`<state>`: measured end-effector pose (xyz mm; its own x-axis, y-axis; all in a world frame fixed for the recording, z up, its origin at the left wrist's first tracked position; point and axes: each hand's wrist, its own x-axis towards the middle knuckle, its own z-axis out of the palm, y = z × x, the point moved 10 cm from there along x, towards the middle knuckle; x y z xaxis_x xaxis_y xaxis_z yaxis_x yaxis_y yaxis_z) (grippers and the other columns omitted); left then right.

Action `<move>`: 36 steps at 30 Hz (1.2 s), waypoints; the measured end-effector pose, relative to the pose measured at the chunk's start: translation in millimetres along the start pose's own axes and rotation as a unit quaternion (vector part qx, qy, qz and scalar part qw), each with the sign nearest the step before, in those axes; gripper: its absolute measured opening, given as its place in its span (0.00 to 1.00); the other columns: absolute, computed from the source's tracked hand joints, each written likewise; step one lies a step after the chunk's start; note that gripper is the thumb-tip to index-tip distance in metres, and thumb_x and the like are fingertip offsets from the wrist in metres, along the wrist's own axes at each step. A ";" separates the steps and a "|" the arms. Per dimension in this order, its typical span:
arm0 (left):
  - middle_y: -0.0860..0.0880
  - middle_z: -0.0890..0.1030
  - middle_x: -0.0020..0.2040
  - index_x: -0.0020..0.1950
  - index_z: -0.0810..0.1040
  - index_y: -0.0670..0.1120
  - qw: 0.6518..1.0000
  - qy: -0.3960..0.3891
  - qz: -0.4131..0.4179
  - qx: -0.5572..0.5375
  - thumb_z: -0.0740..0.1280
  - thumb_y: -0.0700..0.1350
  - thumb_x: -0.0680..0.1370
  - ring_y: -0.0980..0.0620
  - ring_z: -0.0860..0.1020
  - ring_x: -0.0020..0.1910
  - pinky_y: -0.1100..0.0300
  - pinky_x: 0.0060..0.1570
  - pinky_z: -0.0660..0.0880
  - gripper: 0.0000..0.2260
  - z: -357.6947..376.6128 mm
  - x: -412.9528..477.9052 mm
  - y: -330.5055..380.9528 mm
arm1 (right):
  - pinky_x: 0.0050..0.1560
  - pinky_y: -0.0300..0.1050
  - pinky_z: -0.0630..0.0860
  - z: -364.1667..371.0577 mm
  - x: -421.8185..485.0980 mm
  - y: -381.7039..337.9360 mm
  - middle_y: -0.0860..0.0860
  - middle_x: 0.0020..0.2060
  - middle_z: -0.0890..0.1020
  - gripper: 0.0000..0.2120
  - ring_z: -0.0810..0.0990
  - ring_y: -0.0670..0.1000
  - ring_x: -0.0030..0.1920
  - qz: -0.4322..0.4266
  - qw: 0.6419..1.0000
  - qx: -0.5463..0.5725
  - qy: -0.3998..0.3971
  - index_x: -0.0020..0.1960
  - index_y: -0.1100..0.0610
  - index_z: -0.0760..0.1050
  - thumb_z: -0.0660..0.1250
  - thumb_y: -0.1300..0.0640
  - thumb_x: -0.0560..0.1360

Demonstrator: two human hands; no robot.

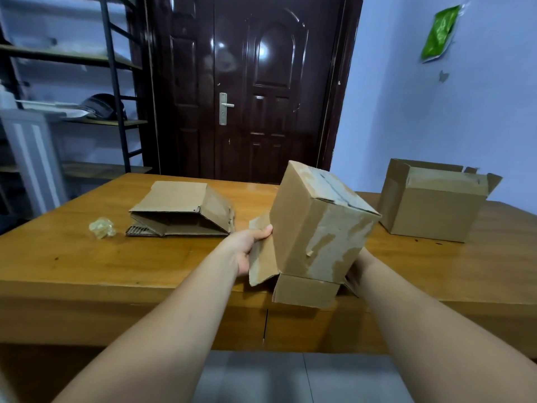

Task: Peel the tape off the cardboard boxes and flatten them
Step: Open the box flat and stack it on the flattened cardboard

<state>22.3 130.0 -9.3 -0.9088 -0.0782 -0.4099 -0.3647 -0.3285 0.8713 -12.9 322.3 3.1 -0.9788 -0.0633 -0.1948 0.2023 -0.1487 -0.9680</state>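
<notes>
Cardboard box (pixel 316 228) tilted, apparently for peeling: left hand (pixel 250 248) grip pinches its flap (pixel 261 260); right hand (pixel 360 267) grip mostly hidden, cannot tell.

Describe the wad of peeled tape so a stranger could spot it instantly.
Start at the wooden table before the dark door. On its left part lies a half-flattened box; just left of that sits the tape wad. It alone is small, crumpled and translucent yellowish, not brown cardboard.
</notes>
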 end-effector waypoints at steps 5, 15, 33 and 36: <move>0.41 0.79 0.43 0.55 0.73 0.40 0.996 0.089 0.007 -0.012 0.68 0.39 0.77 0.43 0.78 0.40 0.46 0.44 0.74 0.08 -18.7 16.6 -7.3 | 0.30 0.41 0.72 3.5 19.0 -7.3 0.55 0.36 0.77 0.10 0.75 0.51 0.33 -0.013 0.992 -0.127 0.022 0.44 0.59 0.72 0.56 0.61 0.82; 0.41 0.78 0.56 0.64 0.71 0.42 0.974 0.212 0.060 -0.053 0.68 0.36 0.76 0.41 0.78 0.51 0.50 0.50 0.77 0.17 -35.5 36.0 -9.6 | 0.53 0.52 0.77 -36.5 16.7 -21.8 0.51 0.39 0.79 0.23 0.78 0.54 0.46 -0.083 0.963 -0.069 0.247 0.38 0.54 0.74 0.56 0.38 0.79; 0.40 0.67 0.69 0.75 0.59 0.43 0.954 0.276 0.087 0.083 0.59 0.41 0.80 0.40 0.72 0.62 0.49 0.61 0.72 0.23 -16.6 34.7 -5.4 | 0.68 0.75 0.42 83.5 4.0 -86.2 0.59 0.78 0.55 0.42 0.52 0.63 0.77 -0.115 0.657 -0.742 0.073 0.78 0.52 0.57 0.58 0.28 0.72; 0.41 0.69 0.60 0.59 0.71 0.43 0.969 0.227 0.057 0.080 0.60 0.44 0.80 0.44 0.71 0.48 0.55 0.49 0.74 0.10 4.5 29.0 -5.0 | 0.70 0.72 0.52 67.3 11.4 -85.7 0.55 0.77 0.57 0.42 0.57 0.60 0.76 -0.140 0.661 -0.736 0.042 0.78 0.47 0.55 0.62 0.29 0.71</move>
<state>-3.2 133.6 -24.3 -0.7760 -0.5229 -0.3528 -0.3269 -0.1451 0.9339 -39.2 267.9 94.5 -0.9820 -0.1721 0.0773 -0.1769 0.9823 -0.0608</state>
